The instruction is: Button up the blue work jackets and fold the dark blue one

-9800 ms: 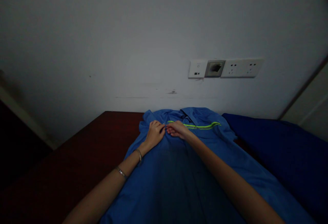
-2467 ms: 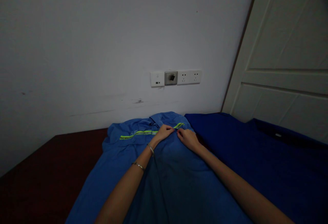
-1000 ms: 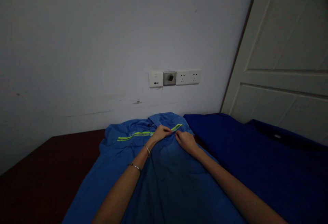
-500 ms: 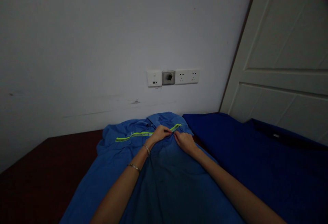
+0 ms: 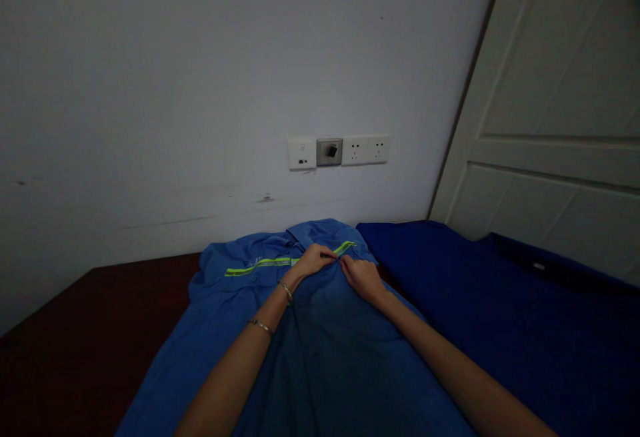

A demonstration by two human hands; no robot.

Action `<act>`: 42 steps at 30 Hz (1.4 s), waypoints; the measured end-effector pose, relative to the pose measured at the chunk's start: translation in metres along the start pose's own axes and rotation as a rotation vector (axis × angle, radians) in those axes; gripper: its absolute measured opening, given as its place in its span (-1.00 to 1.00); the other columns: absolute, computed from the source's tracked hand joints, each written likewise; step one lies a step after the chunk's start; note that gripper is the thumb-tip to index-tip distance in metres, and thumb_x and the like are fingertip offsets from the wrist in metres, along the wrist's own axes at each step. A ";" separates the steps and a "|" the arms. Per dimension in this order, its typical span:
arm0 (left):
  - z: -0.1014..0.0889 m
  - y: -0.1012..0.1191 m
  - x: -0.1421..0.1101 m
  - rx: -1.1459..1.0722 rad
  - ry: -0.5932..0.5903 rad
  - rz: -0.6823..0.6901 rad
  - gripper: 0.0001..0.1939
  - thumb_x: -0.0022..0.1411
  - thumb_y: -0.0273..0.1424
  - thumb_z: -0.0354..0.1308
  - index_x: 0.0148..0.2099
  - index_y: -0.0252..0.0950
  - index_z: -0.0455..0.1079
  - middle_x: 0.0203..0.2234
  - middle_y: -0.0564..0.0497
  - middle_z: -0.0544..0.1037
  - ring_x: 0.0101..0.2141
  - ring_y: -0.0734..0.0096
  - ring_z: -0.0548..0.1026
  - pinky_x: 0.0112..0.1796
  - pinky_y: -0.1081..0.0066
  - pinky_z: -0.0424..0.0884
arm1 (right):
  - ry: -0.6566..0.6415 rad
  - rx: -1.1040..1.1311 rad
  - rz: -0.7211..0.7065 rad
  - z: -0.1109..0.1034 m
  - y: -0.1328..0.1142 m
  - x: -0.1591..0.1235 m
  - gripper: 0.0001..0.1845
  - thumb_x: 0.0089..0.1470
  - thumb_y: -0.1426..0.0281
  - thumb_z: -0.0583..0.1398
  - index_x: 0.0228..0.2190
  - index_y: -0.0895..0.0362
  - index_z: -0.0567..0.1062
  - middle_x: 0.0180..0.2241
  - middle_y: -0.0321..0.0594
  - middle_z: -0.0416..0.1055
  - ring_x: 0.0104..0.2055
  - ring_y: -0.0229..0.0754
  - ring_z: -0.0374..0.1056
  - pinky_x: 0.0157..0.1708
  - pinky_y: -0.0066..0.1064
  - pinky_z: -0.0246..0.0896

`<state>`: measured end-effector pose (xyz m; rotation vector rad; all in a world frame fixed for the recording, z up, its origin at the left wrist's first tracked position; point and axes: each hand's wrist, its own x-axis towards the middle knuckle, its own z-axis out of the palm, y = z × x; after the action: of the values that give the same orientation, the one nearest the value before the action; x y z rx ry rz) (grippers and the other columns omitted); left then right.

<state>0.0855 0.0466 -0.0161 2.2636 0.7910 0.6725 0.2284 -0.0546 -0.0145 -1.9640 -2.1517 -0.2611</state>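
A blue work jacket [image 5: 215, 344] with a yellow-green reflective stripe [image 5: 257, 264] across its chest lies spread out in front of me. My left hand [image 5: 314, 260] is closed in a pinch on the cloth near the right part of the stripe. Close beside it, my right hand [image 5: 361, 275] also pinches the jacket, the fingertips of both hands almost meeting. The small spot between the fingers is too dark and tiny to make out. Part of the stripe and the jacket front is hidden behind my hands and forearms.
The jacket lies on a dark red-brown surface [image 5: 100, 330] against a white wall [image 5: 200, 90]. To the right is a darker blue cloth [image 5: 490, 317], perhaps a garment. Wall sockets [image 5: 365, 150] and a grey switch plate [image 5: 329, 152] sit above; a white panelled door [image 5: 555, 104] stands at right.
Almost nothing differs. Both hands stay pinched at the same spot on the jacket, with only a very slight shift of the fingers.
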 end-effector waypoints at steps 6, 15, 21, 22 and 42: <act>-0.002 0.000 0.001 -0.123 -0.004 -0.070 -0.74 0.03 -0.48 0.07 -0.22 -0.41 0.49 -0.38 -0.04 0.57 -0.36 0.43 0.45 -0.27 0.47 0.34 | -0.004 -0.009 0.004 -0.001 -0.002 0.000 -0.59 0.22 0.28 -0.21 -0.15 0.12 0.34 -0.33 -0.09 0.49 -0.30 -0.13 0.42 -0.39 -0.44 0.15; -0.001 -0.003 0.002 -0.071 0.040 -0.061 -0.79 0.01 -0.43 0.11 -0.32 -0.41 0.51 -0.43 -0.03 0.56 -0.39 0.40 0.45 -0.30 0.47 0.33 | 0.031 -0.002 0.020 0.000 -0.001 -0.001 -0.60 0.22 0.28 -0.20 -0.16 0.12 0.35 -0.35 -0.12 0.49 -0.31 -0.11 0.42 -0.41 -0.43 0.14; -0.002 0.000 0.003 -0.003 0.051 0.017 -0.82 0.03 -0.47 0.10 -0.33 -0.41 0.50 -0.42 -0.03 0.56 -0.38 0.40 0.46 -0.31 0.49 0.33 | 0.034 0.006 0.038 -0.001 -0.002 -0.001 -0.60 0.22 0.28 -0.20 -0.15 0.12 0.34 -0.34 -0.12 0.49 -0.30 -0.13 0.42 -0.41 -0.44 0.13; -0.002 0.001 0.002 0.022 0.055 0.030 -0.83 0.03 -0.48 0.10 -0.33 -0.41 0.50 -0.42 -0.04 0.56 -0.38 0.41 0.46 -0.31 0.50 0.33 | 0.039 0.010 0.030 0.000 -0.001 -0.001 -0.60 0.22 0.29 -0.20 -0.14 0.12 0.34 -0.34 -0.12 0.49 -0.30 -0.13 0.42 -0.41 -0.44 0.13; -0.006 0.007 0.000 0.197 -0.009 0.156 -0.84 0.10 -0.51 0.10 -0.27 -0.34 0.48 -0.34 -0.02 0.55 -0.31 0.45 0.46 -0.24 0.52 0.32 | 0.174 0.003 -0.083 0.016 0.009 0.001 -0.62 0.21 0.31 -0.16 -0.20 0.11 0.39 -0.43 -0.15 0.49 -0.45 -0.12 0.40 -0.52 -0.43 0.08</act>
<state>0.0843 0.0452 -0.0070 2.5262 0.7079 0.6803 0.2366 -0.0480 -0.0299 -1.7811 -2.1216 -0.4261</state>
